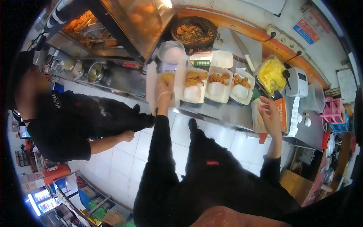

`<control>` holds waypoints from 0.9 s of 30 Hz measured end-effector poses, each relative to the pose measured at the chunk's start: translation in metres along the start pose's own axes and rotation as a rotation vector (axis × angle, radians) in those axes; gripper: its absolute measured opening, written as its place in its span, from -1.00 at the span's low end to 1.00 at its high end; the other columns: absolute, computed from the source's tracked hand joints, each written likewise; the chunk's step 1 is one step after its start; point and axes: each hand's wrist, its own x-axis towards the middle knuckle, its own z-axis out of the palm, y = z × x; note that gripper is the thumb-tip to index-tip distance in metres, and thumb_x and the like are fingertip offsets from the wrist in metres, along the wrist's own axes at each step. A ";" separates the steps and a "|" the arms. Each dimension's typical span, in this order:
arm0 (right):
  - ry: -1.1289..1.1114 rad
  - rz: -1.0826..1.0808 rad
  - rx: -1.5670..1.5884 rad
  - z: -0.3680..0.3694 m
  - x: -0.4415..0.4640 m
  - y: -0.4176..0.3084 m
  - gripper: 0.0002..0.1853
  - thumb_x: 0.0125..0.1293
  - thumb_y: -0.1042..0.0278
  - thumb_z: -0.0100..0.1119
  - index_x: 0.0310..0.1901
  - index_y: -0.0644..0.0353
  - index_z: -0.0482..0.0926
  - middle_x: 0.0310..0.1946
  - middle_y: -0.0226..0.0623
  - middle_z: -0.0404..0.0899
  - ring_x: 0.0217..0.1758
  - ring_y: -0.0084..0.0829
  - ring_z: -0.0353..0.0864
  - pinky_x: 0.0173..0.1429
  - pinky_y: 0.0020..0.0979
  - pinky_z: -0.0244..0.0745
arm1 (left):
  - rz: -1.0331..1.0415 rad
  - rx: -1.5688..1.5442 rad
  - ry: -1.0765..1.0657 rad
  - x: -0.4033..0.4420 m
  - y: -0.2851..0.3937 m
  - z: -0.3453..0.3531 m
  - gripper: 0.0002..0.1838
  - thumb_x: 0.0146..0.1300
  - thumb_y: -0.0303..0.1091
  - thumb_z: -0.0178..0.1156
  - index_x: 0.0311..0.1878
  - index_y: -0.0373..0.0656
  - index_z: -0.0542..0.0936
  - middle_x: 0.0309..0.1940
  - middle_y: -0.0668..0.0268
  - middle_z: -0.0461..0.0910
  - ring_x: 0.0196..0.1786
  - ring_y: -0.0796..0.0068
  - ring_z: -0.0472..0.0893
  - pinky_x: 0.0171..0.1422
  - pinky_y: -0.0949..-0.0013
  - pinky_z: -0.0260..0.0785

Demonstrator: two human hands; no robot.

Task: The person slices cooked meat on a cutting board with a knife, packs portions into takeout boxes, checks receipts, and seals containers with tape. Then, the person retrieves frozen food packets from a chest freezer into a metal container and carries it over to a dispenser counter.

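My left hand [164, 92] reaches into the leftmost white food box [151, 85], its fingers closed together over golden-brown food there. What they grip, if anything, is hidden. To the right stand three more open boxes, each with rice and fried pieces: a second box [198, 99], a third box [220, 99] and a fourth box [246, 100]. My right hand [269, 115] is raised over an orange-and-white carton [280, 109], fingers loosely bent and apart, with nothing in them.
Behind the boxes are a dark stone mortar [194, 32], a clear tub [172, 52] and a knife [244, 49] on a board. A tray of yellow food [271, 73] and a receipt printer [297, 82] stand right. Another person [75, 125] is at left, near the glass display case [132, 22].
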 end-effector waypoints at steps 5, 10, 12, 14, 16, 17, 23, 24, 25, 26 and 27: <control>0.010 0.009 -0.065 0.001 -0.007 0.003 -0.63 0.22 0.46 0.19 0.09 0.07 0.50 0.01 -0.25 0.43 -0.01 -0.34 0.52 0.05 -0.34 0.47 | 0.205 0.246 0.033 0.010 0.007 -0.008 -0.58 0.16 -0.09 0.19 -0.05 -0.22 0.56 -0.23 -0.08 0.58 -0.13 -0.05 0.58 -0.01 0.08 0.42; 0.005 -0.239 -0.123 0.050 0.005 -0.082 -0.37 0.04 0.30 0.36 0.19 0.14 0.37 0.09 -0.16 0.36 0.17 -0.21 0.38 0.29 -0.23 0.27 | 0.155 -1.201 0.411 -0.007 0.079 -0.013 -0.67 0.32 -0.15 0.05 0.02 -0.14 0.55 -0.17 0.19 0.57 -0.07 0.22 0.53 0.12 0.31 0.36; 0.007 -0.475 -0.021 0.099 0.016 -0.115 -0.23 -0.04 0.27 0.37 0.26 0.15 0.28 0.14 -0.09 0.30 0.27 -0.20 0.25 0.38 -0.20 0.12 | 0.106 -1.580 0.355 -0.015 0.094 0.013 -0.67 0.37 -0.18 0.01 0.09 -0.13 0.49 -0.06 0.20 0.51 0.01 0.31 0.48 0.17 0.38 0.32; 0.112 -0.511 0.032 0.118 0.047 -0.134 -0.35 -0.07 0.38 0.32 0.15 0.16 0.38 0.09 -0.09 0.35 0.14 -0.21 0.37 0.27 -0.21 0.25 | 0.285 -1.339 0.179 -0.062 0.132 0.020 -0.58 0.38 -0.20 0.02 0.23 -0.17 0.36 0.10 0.11 0.42 0.12 0.31 0.44 0.22 0.37 0.30; 0.152 -0.384 0.107 0.119 0.086 -0.137 -0.53 -0.06 0.51 0.27 -0.01 0.20 0.47 -0.07 -0.22 0.44 -0.06 -0.32 0.47 0.06 -0.35 0.35 | 0.561 -0.960 -0.074 -0.115 0.157 0.014 -0.44 0.37 -0.19 0.05 0.34 -0.24 0.21 0.20 0.02 0.35 0.22 0.24 0.39 0.28 0.30 0.27; 0.137 -0.241 0.154 0.115 0.108 -0.130 -0.65 -0.03 0.60 0.23 -0.13 0.24 0.51 -0.20 -0.35 0.50 -0.19 -0.42 0.51 -0.09 -0.48 0.39 | 0.669 -0.785 -0.250 -0.128 0.154 0.011 -0.37 0.36 -0.18 0.06 0.38 -0.28 0.13 0.23 -0.01 0.32 0.27 0.21 0.37 0.31 0.26 0.26; 0.158 -0.365 0.262 0.108 0.274 -0.129 -0.87 0.00 0.69 0.05 -0.47 0.22 0.50 -0.60 -0.38 0.51 -0.65 -0.53 0.48 -0.53 -0.51 0.34 | 0.976 -0.448 -1.016 -0.138 0.136 -0.056 -0.59 0.24 -0.38 0.22 0.15 -0.27 0.51 -0.14 0.04 0.63 -0.16 0.30 0.64 0.06 0.34 0.45; 0.120 -0.255 0.289 0.113 0.295 -0.135 -0.87 0.00 0.68 0.03 -0.48 0.21 0.52 -0.65 -0.38 0.52 -0.71 -0.48 0.49 -0.57 -0.44 0.36 | 0.867 -0.455 -1.074 -0.131 0.134 -0.073 -0.59 0.26 -0.37 0.21 0.17 -0.24 0.51 -0.19 0.09 0.65 -0.24 0.40 0.64 -0.01 0.38 0.48; 0.100 -0.209 0.266 0.125 0.314 -0.138 -0.89 0.01 0.65 0.05 -0.49 0.21 0.52 -0.65 -0.36 0.53 -0.66 -0.43 0.53 -0.53 -0.41 0.39 | 0.755 -0.460 -1.131 -0.122 0.129 -0.087 -0.59 0.27 -0.36 0.19 0.18 -0.20 0.51 -0.25 0.14 0.67 -0.32 0.50 0.64 -0.08 0.41 0.51; 0.078 -0.166 0.244 0.144 0.336 -0.134 -0.92 0.01 0.63 0.08 -0.50 0.22 0.53 -0.64 -0.34 0.54 -0.62 -0.38 0.57 -0.50 -0.37 0.42 | 0.672 -0.581 -1.016 -0.110 0.119 -0.098 -0.60 0.28 -0.37 0.19 0.19 -0.21 0.50 -0.25 0.16 0.67 -0.34 0.51 0.63 -0.15 0.44 0.50; 0.055 -0.133 0.222 0.168 0.362 -0.129 -0.94 0.01 0.61 0.10 -0.50 0.22 0.53 -0.63 -0.32 0.56 -0.57 -0.32 0.60 -0.46 -0.34 0.45 | 0.595 -0.699 -0.889 -0.097 0.109 -0.108 -0.60 0.29 -0.38 0.18 0.19 -0.22 0.50 -0.26 0.18 0.67 -0.35 0.52 0.62 -0.22 0.47 0.50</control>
